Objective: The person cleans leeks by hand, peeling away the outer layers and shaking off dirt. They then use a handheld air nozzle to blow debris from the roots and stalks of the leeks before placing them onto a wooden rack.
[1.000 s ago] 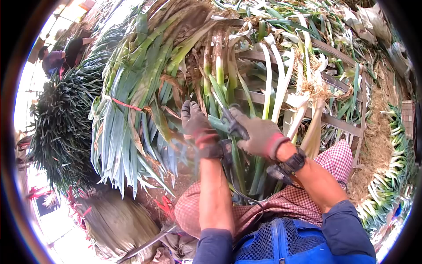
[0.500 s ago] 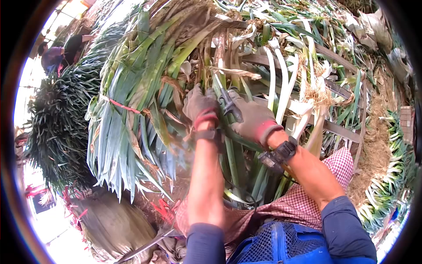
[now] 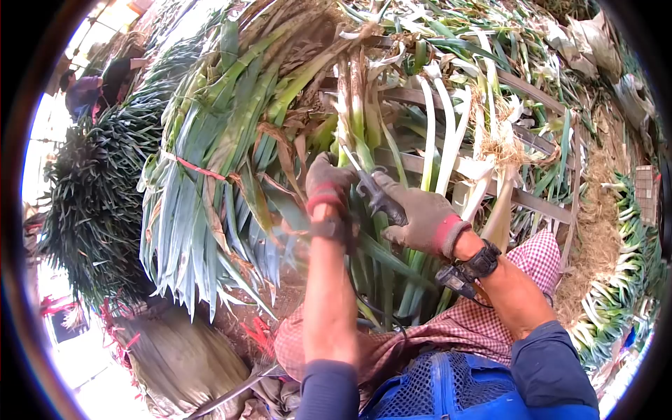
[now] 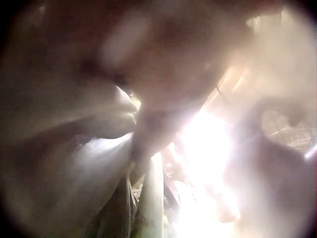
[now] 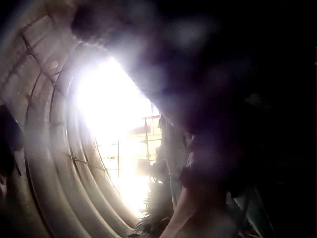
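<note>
My gloved left hand (image 3: 329, 182) curls its fingers around leek stalks at the middle of the head view. Those leeks (image 3: 358, 129) have dirty, brownish upper ends and green leaves running down toward the lap. The gloved right hand (image 3: 423, 218) grips a black air gun (image 3: 381, 199), whose thin nozzle points up and left at the stalks beside the left fingers. A pale green stalk (image 4: 153, 198) shows below the blurred left hand in the left wrist view. The right wrist view is mostly dark, with its hand's work hidden.
Tied leeks (image 3: 203, 203) with long leaves hang at left, behind a darker green pile (image 3: 98, 203). White stalks (image 3: 448, 140) lean on a metal frame (image 3: 539, 201) at right. Trimmed leeks (image 3: 616, 294) line the far right. Another person (image 3: 91, 91) is at upper left.
The left hand went from spread fingers to curled around the stalks. The right hand moved up-left with the air gun, then back down-right.
</note>
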{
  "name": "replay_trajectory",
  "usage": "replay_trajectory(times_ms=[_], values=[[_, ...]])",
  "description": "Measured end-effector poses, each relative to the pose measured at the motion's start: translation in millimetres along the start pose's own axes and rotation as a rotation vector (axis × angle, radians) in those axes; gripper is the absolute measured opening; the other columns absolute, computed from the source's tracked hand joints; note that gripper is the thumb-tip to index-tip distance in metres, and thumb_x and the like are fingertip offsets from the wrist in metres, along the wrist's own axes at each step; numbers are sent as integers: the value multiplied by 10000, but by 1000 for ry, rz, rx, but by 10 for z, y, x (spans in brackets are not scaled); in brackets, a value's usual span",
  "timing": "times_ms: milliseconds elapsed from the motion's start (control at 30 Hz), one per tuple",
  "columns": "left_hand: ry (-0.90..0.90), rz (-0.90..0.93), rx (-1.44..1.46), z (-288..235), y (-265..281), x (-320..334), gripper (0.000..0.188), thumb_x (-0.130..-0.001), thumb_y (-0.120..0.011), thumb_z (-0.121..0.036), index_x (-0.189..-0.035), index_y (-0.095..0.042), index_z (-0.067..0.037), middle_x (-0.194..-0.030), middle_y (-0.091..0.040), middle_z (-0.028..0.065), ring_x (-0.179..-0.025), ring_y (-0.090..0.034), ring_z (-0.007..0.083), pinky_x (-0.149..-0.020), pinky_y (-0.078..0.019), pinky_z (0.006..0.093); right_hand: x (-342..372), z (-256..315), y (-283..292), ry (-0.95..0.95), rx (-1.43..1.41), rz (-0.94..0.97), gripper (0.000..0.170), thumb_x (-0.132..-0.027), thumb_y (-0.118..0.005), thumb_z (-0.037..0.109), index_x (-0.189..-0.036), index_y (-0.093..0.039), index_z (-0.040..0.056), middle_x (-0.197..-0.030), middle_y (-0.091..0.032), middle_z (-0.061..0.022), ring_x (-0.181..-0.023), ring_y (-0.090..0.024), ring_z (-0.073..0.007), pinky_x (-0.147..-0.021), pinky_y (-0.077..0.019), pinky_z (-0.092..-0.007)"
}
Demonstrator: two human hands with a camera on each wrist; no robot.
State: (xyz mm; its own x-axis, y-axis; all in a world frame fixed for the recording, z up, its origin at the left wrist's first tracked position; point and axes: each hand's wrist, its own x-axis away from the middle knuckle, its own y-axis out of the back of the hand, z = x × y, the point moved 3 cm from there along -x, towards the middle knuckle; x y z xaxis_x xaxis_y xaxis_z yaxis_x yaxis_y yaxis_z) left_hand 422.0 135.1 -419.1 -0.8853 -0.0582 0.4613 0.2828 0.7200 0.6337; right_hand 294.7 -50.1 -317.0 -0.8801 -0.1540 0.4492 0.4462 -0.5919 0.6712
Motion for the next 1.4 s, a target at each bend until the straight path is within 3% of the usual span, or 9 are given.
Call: replay_trajectory(times_ms=[133, 433, 500, 567, 600, 833, 1000, 1233, 1400], values=[[-18, -89, 54, -130, -16, 407, 498, -835, -871, -376, -1215, -738, -83, -1085, -797, 206, -1008, -770, 380, -894, -580, 440, 67, 13, 40, 8, 31, -104, 1020, -829, -835, 318, -1703, -325, 199, -1002, -712, -252, -968, -717, -452, -887, -566, -495], [12, -82, 1, -219, -32, 501, 520, -823, -851, -384, -1220, -728, -72, -1103, -792, 216, -1021, -766, 398, -917, -581, 461, 151, -75, 111, -97, 5, 26, 1019, -836, -833, 301, -1706, -312, 195, -1163, -738, -245, -1032, -731, -432, -959, -571, -457], [0, -96, 20, -191, -32, 499, 535, -819, -850, -400, -1220, -726, -68, -1107, -792, 216, -1028, -763, 404, -922, -582, 460, -159, -275, 55, 42, 26, -157, 1001, -839, -809, 301, -1704, -312, 224, -1137, -751, -231, -1022, -737, -430, -964, -577, -472], [-40, -125, -32, -218, -16, 503, 543, -820, -843, -413, -1216, -725, -61, -1106, -791, 218, -1045, -760, 407, -929, -584, 463, -315, -118, 338, -59, 59, -78, 978, -841, -802, 293, -1696, -334, 205, -1258, -732, -229, -1106, -725, -423, -1005, -568, -468], [-27, -142, 7, -229, -24, 509, 503, -807, -899, -302, -1192, -744, -18, -1040, -814, 175, -923, -783, 295, -874, -590, 400, -454, -155, 372, -60, 60, -78, 978, -841, -802, 293, -1696, -334, 205, -1258, -732, -229, -1106, -725, -423, -1005, -568, -468], [-73, -137, 81, -186, -79, 494, 470, -825, -894, -268, -1188, -750, -7, -1018, -818, 148, -885, -771, 244, -847, -589, 378, -1367, -139, 706, -8, 131, -163, 896, -846, -767, 228, -1663, -407, 153, -1364, -699, -247, -1217, -691, -414, -1059, -538, -438], [-60, 36, 467, -237, 1, 515, 409, -817, -913, -200, -1121, -771, 33, -931, -791, 69, -774, -687, 122, -731, -561, 290, -1713, -106, 806, -70, 209, -151, 888, -824, -744, 237, -1652, -433, 164, -1331, -719, -218, -1166, -708, -388, -1009, -557, -430], [-118, 125, 408, -402, 204, 663, 455, -836, -900, -221, -1157, -768, 73, -906, -775, 52, -729, -662, 100, -671, -543, 278, -825, -303, 750, 9, 49, -89, 946, -818, -763, 242, -1681, -380, 185, -1367, -714, -191, -1115, -742, -347, -1011, -566, -381], [-103, 167, 332, -446, 71, 876, 418, -824, -908, -246, -1110, -791, 36, -857, -770, 48, -718, -668, 106, -665, -549, 289, 230, -410, 704, -54, -21, 10, 1033, -790, -807, 346, -1705, -349, 208, -1031, -749, -140, -886, -730, -261, -889, -584, -373]])
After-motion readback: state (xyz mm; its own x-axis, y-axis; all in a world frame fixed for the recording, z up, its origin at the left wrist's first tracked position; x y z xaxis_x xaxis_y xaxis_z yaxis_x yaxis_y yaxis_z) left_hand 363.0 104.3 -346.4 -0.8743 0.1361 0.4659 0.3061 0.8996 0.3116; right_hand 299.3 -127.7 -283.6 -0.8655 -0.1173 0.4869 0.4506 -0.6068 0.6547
